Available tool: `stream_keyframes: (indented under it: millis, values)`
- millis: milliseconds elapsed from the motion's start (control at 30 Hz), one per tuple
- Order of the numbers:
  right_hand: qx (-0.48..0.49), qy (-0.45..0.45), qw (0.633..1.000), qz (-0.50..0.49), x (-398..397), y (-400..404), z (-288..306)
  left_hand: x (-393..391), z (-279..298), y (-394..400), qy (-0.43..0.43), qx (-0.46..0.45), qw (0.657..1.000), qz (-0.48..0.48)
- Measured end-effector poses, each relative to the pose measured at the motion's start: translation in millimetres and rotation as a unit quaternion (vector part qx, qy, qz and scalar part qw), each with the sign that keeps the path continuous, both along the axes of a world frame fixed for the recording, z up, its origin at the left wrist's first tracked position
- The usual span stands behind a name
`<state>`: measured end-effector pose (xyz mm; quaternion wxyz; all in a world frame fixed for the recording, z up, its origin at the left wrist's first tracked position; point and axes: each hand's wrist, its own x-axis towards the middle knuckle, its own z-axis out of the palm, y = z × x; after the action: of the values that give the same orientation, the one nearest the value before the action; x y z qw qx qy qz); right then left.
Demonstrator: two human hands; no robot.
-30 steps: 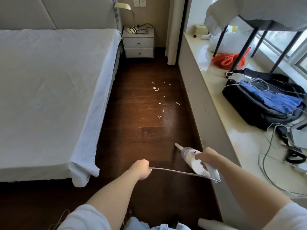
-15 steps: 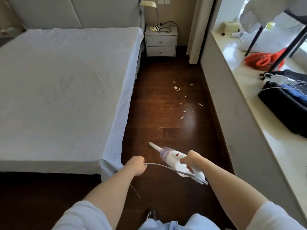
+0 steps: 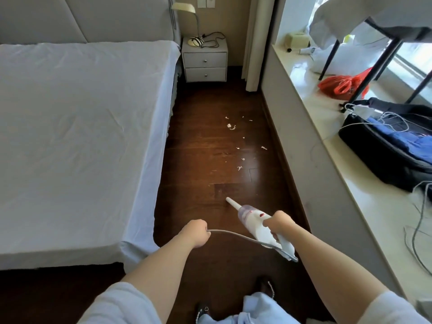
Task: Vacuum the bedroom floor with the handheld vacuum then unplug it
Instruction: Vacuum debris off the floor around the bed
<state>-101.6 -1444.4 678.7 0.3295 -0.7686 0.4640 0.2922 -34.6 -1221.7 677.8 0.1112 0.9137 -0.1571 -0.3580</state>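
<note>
My right hand (image 3: 277,224) grips the handle of a white handheld vacuum (image 3: 251,219) with a clear dust cup and a narrow nozzle pointing forward and down over the dark wooden floor (image 3: 205,141). A grey power cord (image 3: 236,235) runs from the vacuum's rear to my left hand (image 3: 195,231), which holds it in a fist. Several white paper scraps (image 3: 231,126) lie scattered on the floor ahead of the nozzle, between the bed and the window ledge.
A bed with a white sheet (image 3: 81,136) fills the left. A white nightstand (image 3: 205,63) with a lamp stands at the far wall beside a curtain. On the right runs a pale window ledge (image 3: 339,164) carrying a black suitcase (image 3: 383,148), cables and a red bag (image 3: 343,86).
The view has swung left and back, so the ledge and suitcase sit differently in frame. Both hands keep the same hold on the vacuum and the cord.
</note>
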Motion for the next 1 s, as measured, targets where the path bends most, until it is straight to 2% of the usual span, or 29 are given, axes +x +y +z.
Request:
stream_keyframes:
  millis: [233,533,667,1000]
  values:
    - [0.02,-0.056,0.998,-0.032,-17.6,-81.3,3.5,-0.4,2.0,-60.9,-0.009,-0.015,1.0,-0.013]
    - [0.018,-0.055,0.995,-0.085,-43.5,-153.7,6.8,-10.4,-2.2,-135.3,0.016,-0.014,0.999,-0.027]
    - [0.042,-0.05,0.988,-0.138,-36.2,-164.1,19.7,-11.8,-4.4,-146.1,0.022,-0.006,1.0,-0.016]
    - [0.048,-0.023,0.998,-0.014,4.0,-120.5,37.3,12.3,3.2,-106.1,0.0,-0.01,1.0,0.019]
